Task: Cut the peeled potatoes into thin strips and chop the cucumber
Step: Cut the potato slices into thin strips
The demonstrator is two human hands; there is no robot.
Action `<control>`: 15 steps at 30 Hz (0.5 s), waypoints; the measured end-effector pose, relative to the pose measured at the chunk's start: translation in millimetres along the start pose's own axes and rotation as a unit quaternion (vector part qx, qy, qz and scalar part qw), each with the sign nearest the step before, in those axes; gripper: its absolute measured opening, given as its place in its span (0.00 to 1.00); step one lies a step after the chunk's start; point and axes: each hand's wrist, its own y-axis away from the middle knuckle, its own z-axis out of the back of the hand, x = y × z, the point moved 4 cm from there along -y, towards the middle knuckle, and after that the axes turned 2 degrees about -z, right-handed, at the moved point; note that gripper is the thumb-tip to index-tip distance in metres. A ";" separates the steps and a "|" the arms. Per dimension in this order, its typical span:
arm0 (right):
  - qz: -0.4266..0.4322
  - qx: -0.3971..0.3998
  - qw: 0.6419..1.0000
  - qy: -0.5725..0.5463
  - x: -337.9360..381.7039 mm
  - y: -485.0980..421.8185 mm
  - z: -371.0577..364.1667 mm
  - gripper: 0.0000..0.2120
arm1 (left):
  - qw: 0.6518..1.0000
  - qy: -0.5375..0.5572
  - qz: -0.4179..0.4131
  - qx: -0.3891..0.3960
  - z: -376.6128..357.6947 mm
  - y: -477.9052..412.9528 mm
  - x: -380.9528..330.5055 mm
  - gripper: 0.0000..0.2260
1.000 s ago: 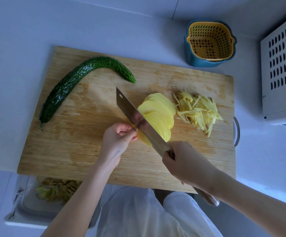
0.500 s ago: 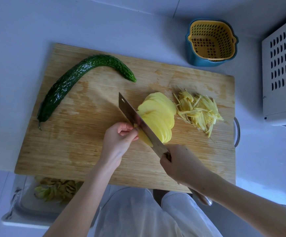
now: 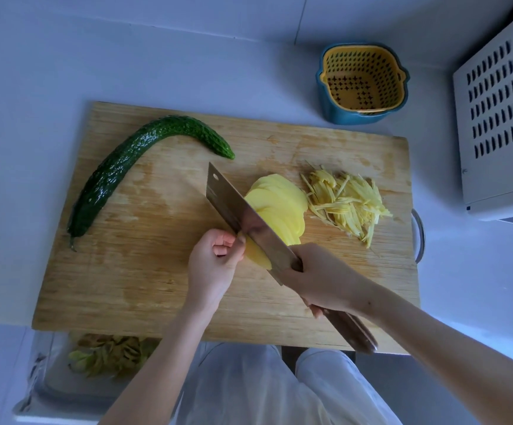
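Potato slices [image 3: 279,204], thin, smooth and fanned, lay mid-board on the scored wooden cutting board [image 3: 157,286] between pale matchstick strips [image 3: 347,200] and a bumpy curved cucumber [image 3: 126,167], the left hand [image 3: 212,262] curling onto their near end, the right hand [image 3: 319,277] gripping the flat steel cleaver [image 3: 233,207].

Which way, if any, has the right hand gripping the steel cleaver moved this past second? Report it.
Yes. The right hand, with the steel cleaver, moved slightly farther from the wooden cutting board's near edge.
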 end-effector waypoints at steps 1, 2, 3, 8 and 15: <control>-0.003 -0.009 1.000 -0.001 -0.2 5.1 3.6 0.09 | 1.000 -0.009 -0.008 -0.006 -0.7 0.0 0.5 0.05; -0.004 -0.021 1.000 -0.004 -0.3 11.6 8.0 0.08 | 1.000 -0.022 -0.019 -0.012 -1.4 -0.2 1.0 0.06; -0.002 -0.037 0.999 -0.007 -0.3 19.0 13.4 0.08 | 0.999 -0.040 -0.031 -0.018 -2.0 -0.4 0.8 0.07; 0.002 -0.134 0.991 -0.025 -9.5 52.6 44.9 0.11 | 0.992 -0.103 -0.065 -0.041 -3.5 -1.2 -4.9 0.11; -0.046 -0.235 0.971 -0.006 -34.6 63.4 60.3 0.12 | 0.902 -0.339 -0.269 -0.022 -35.9 -39.5 -63.2 0.27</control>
